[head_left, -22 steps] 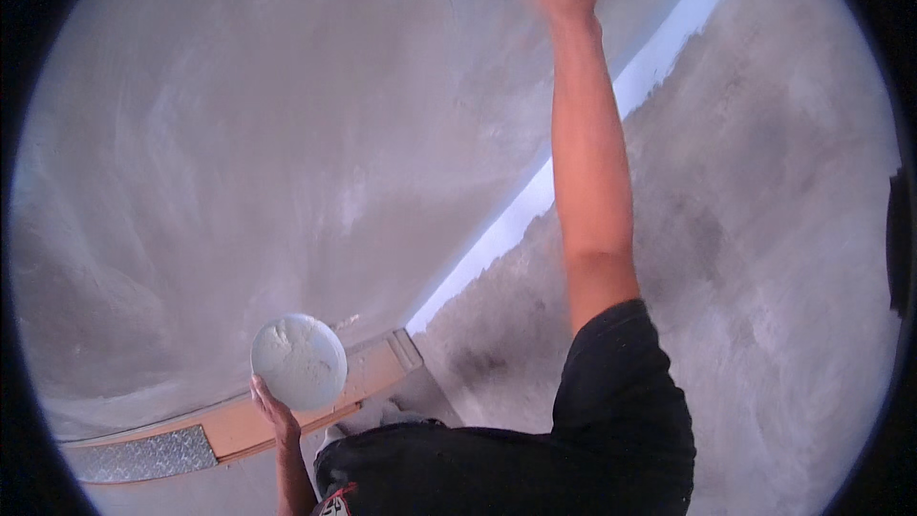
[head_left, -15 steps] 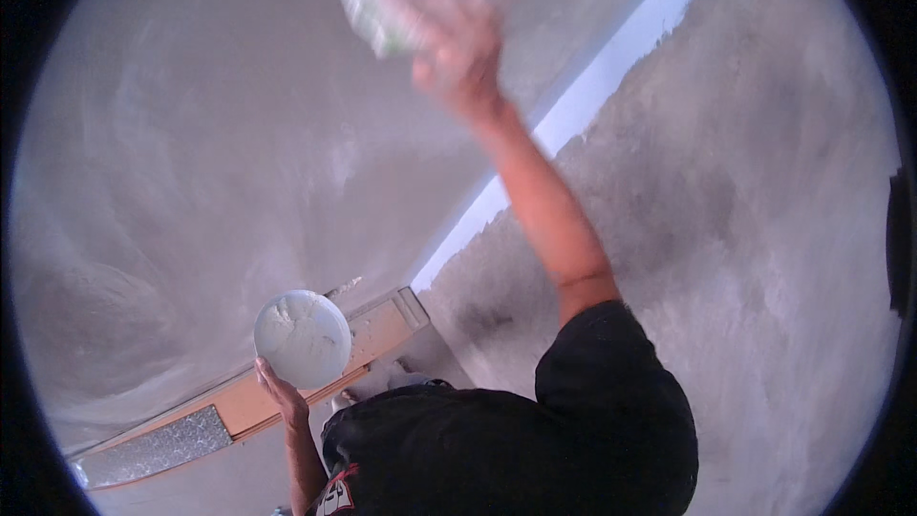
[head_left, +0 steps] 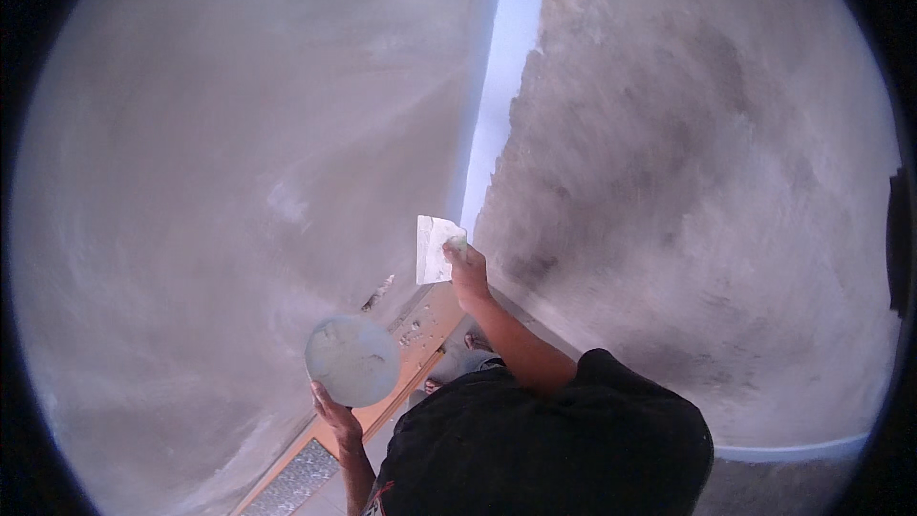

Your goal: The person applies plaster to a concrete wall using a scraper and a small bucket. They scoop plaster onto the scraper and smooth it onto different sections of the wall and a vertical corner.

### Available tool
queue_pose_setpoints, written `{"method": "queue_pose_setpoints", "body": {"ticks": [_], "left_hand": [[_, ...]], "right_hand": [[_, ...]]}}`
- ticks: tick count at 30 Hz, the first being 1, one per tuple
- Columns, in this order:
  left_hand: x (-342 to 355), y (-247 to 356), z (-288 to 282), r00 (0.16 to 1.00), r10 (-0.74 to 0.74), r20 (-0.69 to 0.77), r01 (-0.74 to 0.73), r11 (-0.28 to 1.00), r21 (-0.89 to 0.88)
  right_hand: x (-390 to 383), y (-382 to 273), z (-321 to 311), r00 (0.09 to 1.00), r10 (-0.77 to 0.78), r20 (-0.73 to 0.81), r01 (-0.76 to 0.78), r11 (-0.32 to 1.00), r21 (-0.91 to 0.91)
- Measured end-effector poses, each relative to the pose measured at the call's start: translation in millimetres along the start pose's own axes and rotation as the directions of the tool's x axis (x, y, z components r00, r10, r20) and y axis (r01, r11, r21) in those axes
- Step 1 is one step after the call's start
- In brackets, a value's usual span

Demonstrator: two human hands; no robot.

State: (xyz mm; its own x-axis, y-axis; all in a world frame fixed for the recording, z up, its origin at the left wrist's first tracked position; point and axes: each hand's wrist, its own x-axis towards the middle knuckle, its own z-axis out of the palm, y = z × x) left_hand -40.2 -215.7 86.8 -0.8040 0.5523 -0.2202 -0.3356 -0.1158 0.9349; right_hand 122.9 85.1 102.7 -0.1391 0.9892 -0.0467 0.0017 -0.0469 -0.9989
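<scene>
A white, putty-smeared scraper (head_left: 432, 253) is gripped in my right hand (head_left: 468, 277) at the centre, just below the foot of the pale blue-white corner strip (head_left: 495, 105); whether it touches the wall I cannot tell. My left hand (head_left: 334, 411) grips the edge of a round pale plate or shallow bowl (head_left: 351, 363) with a whitish film on it, lower down and to the left.
Mottled grey plaster walls (head_left: 210, 134) flank the strip. Below, an orange board (head_left: 435, 311) carries pale crumbs, beside a speckled grey panel (head_left: 301, 478). My feet (head_left: 470, 340) show near the board, and a small rough gouge (head_left: 377, 293) marks the left surface.
My right hand has swept down from the top of the view to the middle with the scraper. The plate sits slightly further right, and the strip now runs more upright as the view turned.
</scene>
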Motion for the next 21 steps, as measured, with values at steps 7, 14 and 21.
{"method": "queue_pose_setpoints", "body": {"ticks": [7, 14, 21], "left_hand": [[-8, 17, 7, 0.994, -0.027, 0.107, 0.031, 0.999, -0.036], [-22, 39, 39, 0.998, -0.037, 0.058, 0.039, 0.999, -0.027], [-25, 35, 53, 1.0, 0.002, -0.026, -0.001, 0.999, 0.045]], "right_hand": [[-29, -22, -11, 0.991, -0.063, -0.116, 0.076, 0.991, 0.108], [-11, -67, 5, 0.969, -0.21, -0.131, 0.217, 0.975, 0.041], [83, -176, 50, 0.819, -0.509, -0.267, 0.522, 0.853, -0.023]]}}
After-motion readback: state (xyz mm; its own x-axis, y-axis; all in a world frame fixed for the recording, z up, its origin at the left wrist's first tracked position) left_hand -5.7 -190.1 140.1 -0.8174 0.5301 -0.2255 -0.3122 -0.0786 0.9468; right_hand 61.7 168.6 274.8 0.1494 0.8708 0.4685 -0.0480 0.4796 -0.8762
